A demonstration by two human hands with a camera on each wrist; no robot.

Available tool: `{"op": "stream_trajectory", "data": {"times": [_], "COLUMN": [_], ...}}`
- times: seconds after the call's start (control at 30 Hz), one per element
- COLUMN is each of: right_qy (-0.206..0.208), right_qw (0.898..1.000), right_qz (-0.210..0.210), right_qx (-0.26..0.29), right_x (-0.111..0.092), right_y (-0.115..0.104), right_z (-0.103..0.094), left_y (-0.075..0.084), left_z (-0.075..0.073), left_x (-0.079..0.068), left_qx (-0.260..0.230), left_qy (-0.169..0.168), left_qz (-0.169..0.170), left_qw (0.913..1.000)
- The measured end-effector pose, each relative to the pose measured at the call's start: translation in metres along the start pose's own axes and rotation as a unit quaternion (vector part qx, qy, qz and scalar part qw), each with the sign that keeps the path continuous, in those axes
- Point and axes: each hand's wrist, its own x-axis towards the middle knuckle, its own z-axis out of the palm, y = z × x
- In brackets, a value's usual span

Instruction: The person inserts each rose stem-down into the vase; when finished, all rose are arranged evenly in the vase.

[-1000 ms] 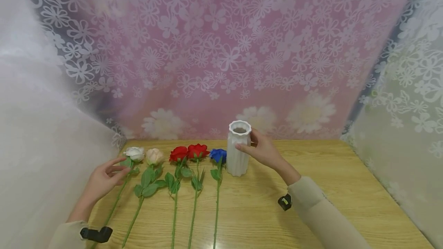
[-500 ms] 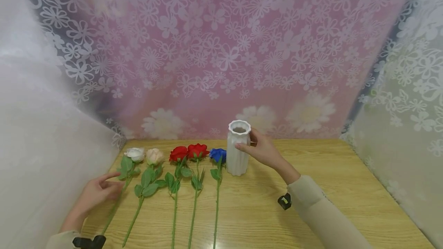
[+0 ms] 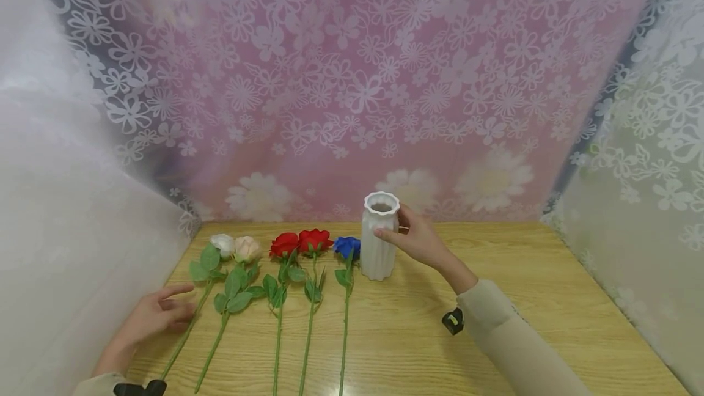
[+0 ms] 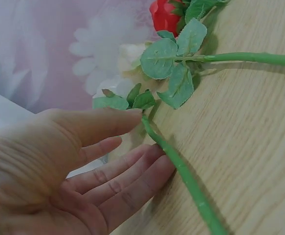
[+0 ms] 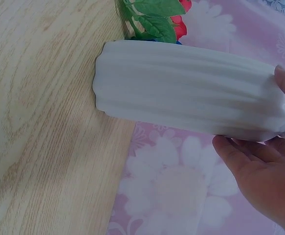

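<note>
My left hand (image 3: 156, 316) is at the far left of the table, beside the green stem of an artificial white rose (image 3: 222, 245). In the left wrist view the thumb tip meets that stem (image 4: 186, 176), and the other fingers, fairly straight, reach its far side near the wood. With my right hand (image 3: 420, 242) I grip a white ribbed vase (image 3: 378, 255) near its scalloped neck, thumb on the front and fingers behind. The vase stands upright; its dark mouth shows no flower. The right wrist view shows its fluted side (image 5: 181, 88) and base on the table.
Between the hands lie a cream rose (image 3: 247, 249), a red rose (image 3: 284, 244), another red rose (image 3: 315, 239) and a blue rose (image 3: 348, 247) beside the vase, stems toward me. A pink floral curtain (image 3: 352, 109) hangs behind the wooden table (image 3: 495, 335).
My left hand has drawn back from the white rose's leaves down to its stem. The white rose has shifted right, its head now against the cream one. Right hand and vase stay put.
</note>
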Motion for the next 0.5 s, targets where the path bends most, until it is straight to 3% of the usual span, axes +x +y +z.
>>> {"op": "stream_trajectory", "data": {"times": [0.13, 0.3, 0.4, 0.5], "right_qy": [0.001, 0.001, -0.001, -0.001], "right_qw": [1.000, 1.000, 1.000, 1.000], "right_qz": [0.002, 0.002, -0.001, -0.003], "right_qx": [-0.003, -0.005, -0.003, -0.004], "right_x": [-0.0004, -0.0005, -0.0004, 0.0001], "right_y": [0.0005, 0.0013, 0.0016, 0.0008], "right_z": [0.0002, 0.0010, 0.0011, 0.0010], "left_y": [-0.0005, -0.0007, -0.0013, -0.0035], "left_z": [0.0018, 0.0050, 0.0052, 0.0035], "left_x": [0.0002, 0.0035, 0.0062, 0.0082], "left_qx": [0.000, 0.047, 0.077, 0.075], "left_qy": [-0.015, -0.005, 0.000, -0.008], "left_qz": [0.006, 0.001, 0.012, 0.026], "left_qw": [0.9999, 0.9989, 0.9970, 0.9968]}}
